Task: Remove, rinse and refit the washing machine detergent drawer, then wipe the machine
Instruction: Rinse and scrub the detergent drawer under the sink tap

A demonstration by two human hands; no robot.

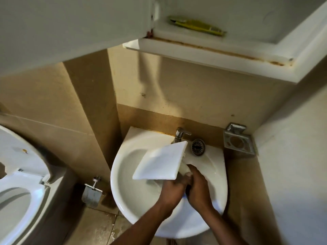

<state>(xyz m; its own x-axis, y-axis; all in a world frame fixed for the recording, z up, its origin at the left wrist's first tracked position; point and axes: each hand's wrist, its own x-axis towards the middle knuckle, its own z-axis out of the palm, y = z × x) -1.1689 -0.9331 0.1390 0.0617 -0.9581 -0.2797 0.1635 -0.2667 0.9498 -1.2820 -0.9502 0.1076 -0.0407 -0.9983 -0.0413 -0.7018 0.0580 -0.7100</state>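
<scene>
Head view, looking down at a wall-mounted basin. The detergent drawer (160,161) is held tilted over the sink (123,183), its upper corner just below the spout of the tap (180,134) and its flat white face turned toward the camera. The left hand (172,190) grips the drawer's lower right corner, fingers curled under the edge. The right hand (198,185), touching the left, has its fingers curled round the pale part behind the drawer's right edge (a dark item between the two hands cannot be identified). A round metal strainer (198,147) lies on the sink's ledge beside the tap; a metal soap holder (238,143) is fixed to the wall at right. Left: toilet (21,174) with raised seat. Above: open cabinet (212,55) containing a yellow-green tube (196,26)
</scene>
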